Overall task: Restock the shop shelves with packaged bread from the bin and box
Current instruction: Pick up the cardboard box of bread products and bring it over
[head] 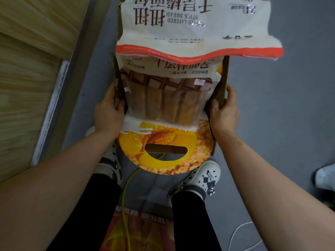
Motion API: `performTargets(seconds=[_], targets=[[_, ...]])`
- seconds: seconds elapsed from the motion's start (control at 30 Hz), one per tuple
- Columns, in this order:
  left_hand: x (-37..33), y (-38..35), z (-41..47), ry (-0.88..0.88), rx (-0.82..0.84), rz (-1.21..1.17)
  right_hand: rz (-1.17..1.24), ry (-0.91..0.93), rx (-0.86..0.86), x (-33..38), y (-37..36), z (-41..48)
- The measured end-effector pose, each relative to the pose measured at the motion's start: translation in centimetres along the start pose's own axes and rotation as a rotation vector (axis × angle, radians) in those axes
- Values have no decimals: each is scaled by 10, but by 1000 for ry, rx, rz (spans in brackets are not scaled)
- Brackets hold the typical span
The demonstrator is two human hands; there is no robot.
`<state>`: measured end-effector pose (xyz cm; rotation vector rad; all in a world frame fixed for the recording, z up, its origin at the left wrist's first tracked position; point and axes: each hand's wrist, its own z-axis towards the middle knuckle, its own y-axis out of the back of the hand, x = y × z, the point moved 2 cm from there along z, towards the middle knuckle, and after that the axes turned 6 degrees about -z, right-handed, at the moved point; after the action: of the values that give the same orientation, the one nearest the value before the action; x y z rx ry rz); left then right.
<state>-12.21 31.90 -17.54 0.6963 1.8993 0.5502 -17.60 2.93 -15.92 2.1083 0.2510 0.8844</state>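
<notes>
Evidently the cream-and-orange plastic bag of stick bread (163, 98), with its clear window, is sitting between the fingers of both hands inside the brown cardboard box (222, 82). A second cream bag with a red sealed strip (190, 24) is flopping out beyond the fingertips. The left hand (108, 111) and right hand (224, 109) are each clenching a side wall. Squeezing evenly and holding the box level is probably what is stopping the loose bags sliding out. Outside the left knuckles a pale wooden panel (27, 78) is crowding close, while outside the right knuckles the grey floor (281, 105) is offering room. Below the wrists, a yellow cable (126, 192) is threatening a trip.
</notes>
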Motion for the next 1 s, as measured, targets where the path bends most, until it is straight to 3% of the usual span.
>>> performTargets(seconds=[0.5,1.0], targets=[[-66,53,-15,-107,16,119,-77,-117,-114,28,51,-22],[-213,111,-103,-175,158,184,-64,-263,-232,53,233,-121]])
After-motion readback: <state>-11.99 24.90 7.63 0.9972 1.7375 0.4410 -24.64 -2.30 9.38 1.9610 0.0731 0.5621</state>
